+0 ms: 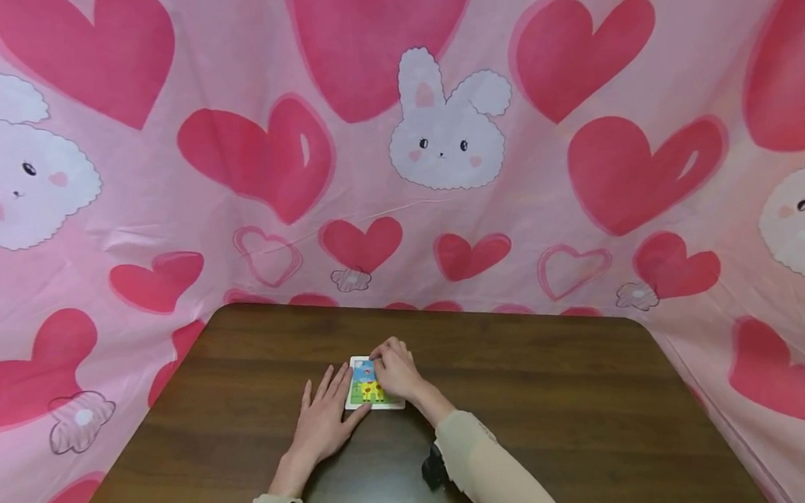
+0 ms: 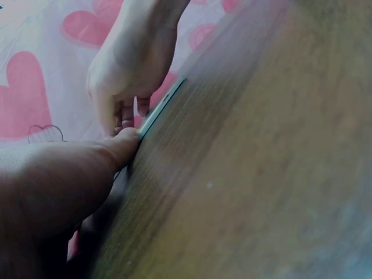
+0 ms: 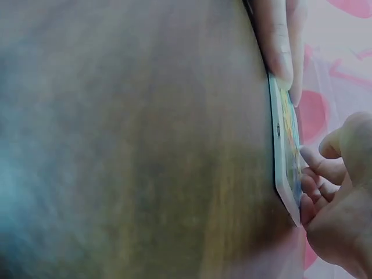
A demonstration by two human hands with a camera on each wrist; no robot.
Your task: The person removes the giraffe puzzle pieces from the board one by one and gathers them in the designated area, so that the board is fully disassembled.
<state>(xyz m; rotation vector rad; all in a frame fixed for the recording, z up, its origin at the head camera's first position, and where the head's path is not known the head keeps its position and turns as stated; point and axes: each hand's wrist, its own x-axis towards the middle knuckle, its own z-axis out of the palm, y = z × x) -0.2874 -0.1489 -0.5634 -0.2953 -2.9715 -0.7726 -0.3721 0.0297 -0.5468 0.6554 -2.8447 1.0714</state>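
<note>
A small flat picture board (image 1: 366, 393) with a white rim lies on the table. Its picture has a blue top, green ground and yellow animal figures. My left hand (image 1: 323, 424) lies flat at its left side, fingers straight along that edge and thumb at the near edge. The left thumb (image 2: 125, 145) touches the rim in the left wrist view. My right hand (image 1: 398, 372) is over the board's upper right part with bent fingers. Seen from the right wrist, a fingertip of the right hand (image 3: 343, 192) meets the picture surface; nothing shows pinched there. The hand hides part of the picture.
The dark brown wooden table (image 1: 568, 419) stretches around the board, with rounded far corners. A pink cloth (image 1: 382, 159) printed with hearts and rabbits hangs behind and at both sides. Black wrist mounts (image 1: 435, 467) sit by the beige sleeves (image 1: 490, 463).
</note>
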